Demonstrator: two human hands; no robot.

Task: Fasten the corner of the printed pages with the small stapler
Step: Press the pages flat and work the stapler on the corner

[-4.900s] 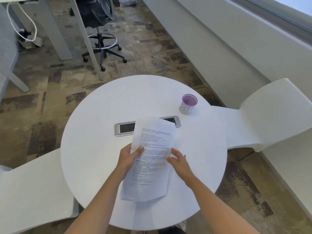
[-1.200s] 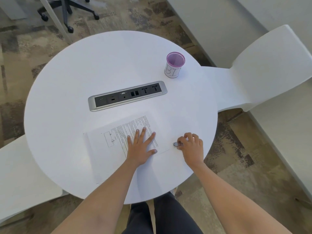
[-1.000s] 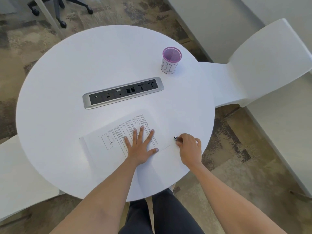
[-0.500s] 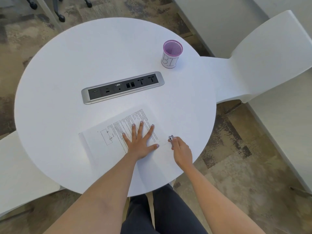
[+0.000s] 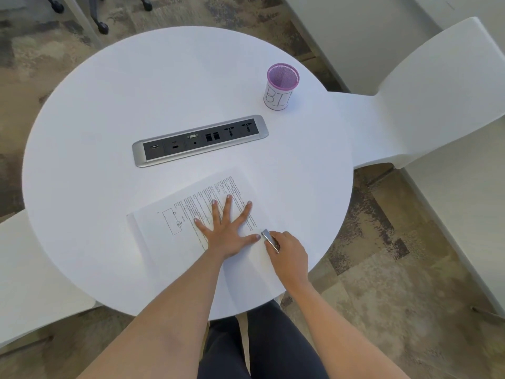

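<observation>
1. A person seated at a round white surface [image 5: 109, 105] works over a stack of printed pages [image 5: 191, 214], seen from a head-worn camera looking down
2. The left hand [image 5: 225, 231] lies flat on the pages with fingers spread wide, palm down over the printed text, thumb stretched toward 3 o'clock
3. The right hand [image 5: 289, 251] is curled around a small stapler [image 5: 270, 240], gripping it between thumb and fingers; only the silvery front end of the stapler shows beyond the knuckles
4. The stapler sits at the edge of the pages on the 3 o'clock side, its tip just beside the left thumb; whether its mouth is already over the paper cannot be told
5. The pages lie tilted on the surface at about 6 o'clock from its centre, a circuit diagram visible toward 9 o'clock of the left hand
6. A silver-framed power and data socket strip [image 5: 200, 140] is set into the surface at 12 o'clock from the pages
7. A purple mesh cup [image 5: 281, 87] with a white paper label stands near the surface's rim at 1 o'clock, well apart from both hands
8. White chairs [image 5: 437, 86] flank the surface
</observation>
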